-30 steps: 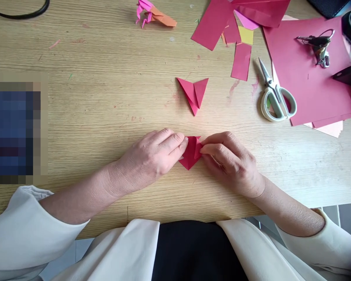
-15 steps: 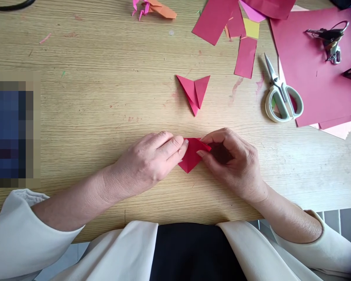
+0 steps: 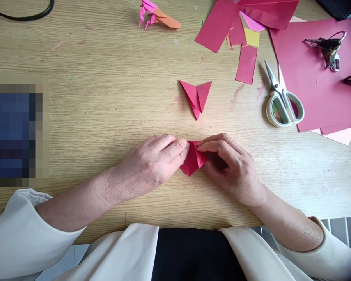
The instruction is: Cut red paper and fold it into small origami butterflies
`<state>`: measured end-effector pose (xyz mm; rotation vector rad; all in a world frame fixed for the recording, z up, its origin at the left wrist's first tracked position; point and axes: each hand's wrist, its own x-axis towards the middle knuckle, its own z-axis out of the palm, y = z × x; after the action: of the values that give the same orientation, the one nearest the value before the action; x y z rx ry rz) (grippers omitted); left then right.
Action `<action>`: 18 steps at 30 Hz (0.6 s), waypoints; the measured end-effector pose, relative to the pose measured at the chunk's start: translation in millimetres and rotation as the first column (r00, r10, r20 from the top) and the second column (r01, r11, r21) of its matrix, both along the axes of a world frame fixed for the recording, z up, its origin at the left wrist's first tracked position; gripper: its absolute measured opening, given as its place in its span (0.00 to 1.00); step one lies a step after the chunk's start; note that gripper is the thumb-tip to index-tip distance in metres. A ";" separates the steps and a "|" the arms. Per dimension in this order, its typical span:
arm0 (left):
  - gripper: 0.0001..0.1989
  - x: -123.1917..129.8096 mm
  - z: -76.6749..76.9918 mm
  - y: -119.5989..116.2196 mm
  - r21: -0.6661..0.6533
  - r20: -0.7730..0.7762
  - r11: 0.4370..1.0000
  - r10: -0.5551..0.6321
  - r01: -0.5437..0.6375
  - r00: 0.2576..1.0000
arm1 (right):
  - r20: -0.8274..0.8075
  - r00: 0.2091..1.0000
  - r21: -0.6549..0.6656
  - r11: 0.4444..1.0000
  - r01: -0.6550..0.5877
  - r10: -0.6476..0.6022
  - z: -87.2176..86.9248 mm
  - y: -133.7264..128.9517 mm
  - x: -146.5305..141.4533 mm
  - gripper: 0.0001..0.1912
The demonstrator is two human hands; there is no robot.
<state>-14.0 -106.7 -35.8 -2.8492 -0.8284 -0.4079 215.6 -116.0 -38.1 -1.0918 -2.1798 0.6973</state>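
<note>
Between my two hands lies a small folded piece of red paper (image 3: 190, 162), its lower point toward me and a flap on its right side folded down. My left hand (image 3: 158, 158) presses its fingertips on the paper's left part, hiding that edge. With bent fingers, my right hand (image 3: 232, 168) grips the flap at the upper right; its thumb is partly hidden under the paper. Just beyond them, a finished-looking red folded paper piece (image 3: 197, 98) with two upper points and one lower point rests on the wooden table (image 3: 105, 93), touched by neither hand.
White-handled scissors (image 3: 283, 101) lie to the right, beside a stack of red paper sheets (image 3: 324, 93) with a metal clip-like object (image 3: 329, 48) on top. Red paper scraps (image 3: 218, 25) and a yellow scrap (image 3: 252, 37) lie at the back. A pink and orange folded figure (image 3: 160, 17) sits at the far side.
The right flap of the red paper, sticking out to the right before, is now folded down toward me. My right fingers have moved onto its top. The whole view has shifted slightly.
</note>
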 end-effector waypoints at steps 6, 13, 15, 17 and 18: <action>0.11 1.7 -0.2 1.7 -0.020 0.025 1.000 0.000 0.000 1.000 | 0.072 0.995 0.088 0.993 -0.082 0.076 -0.8 0.4 2.7 0.11; 0.11 1.3 -0.3 1.9 -0.029 0.016 1.000 0.004 -0.003 1.000 | 0.184 0.969 0.185 0.962 -0.200 0.166 -3.7 0.8 10.1 0.13; 0.12 0.8 -0.4 2.0 -0.037 0.018 0.999 0.004 -0.003 1.000 | 0.209 0.960 0.200 0.953 -0.229 0.187 -4.3 1.0 12.2 0.14; 0.12 0.5 -1.0 2.2 -0.047 0.023 0.999 0.000 0.001 1.000 | 0.228 0.954 0.214 0.945 -0.246 0.196 -4.9 1.2 13.9 0.15; 0.12 0.5 -1.5 2.3 -0.053 0.031 0.999 -0.002 0.004 1.000 | 0.238 0.950 0.222 0.942 -0.254 0.200 -5.2 1.3 14.6 0.15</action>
<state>-13.5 -104.4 -37.3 -2.9002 -0.8532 -0.4382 230.1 -114.7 -43.3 -0.8213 -2.5257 0.3990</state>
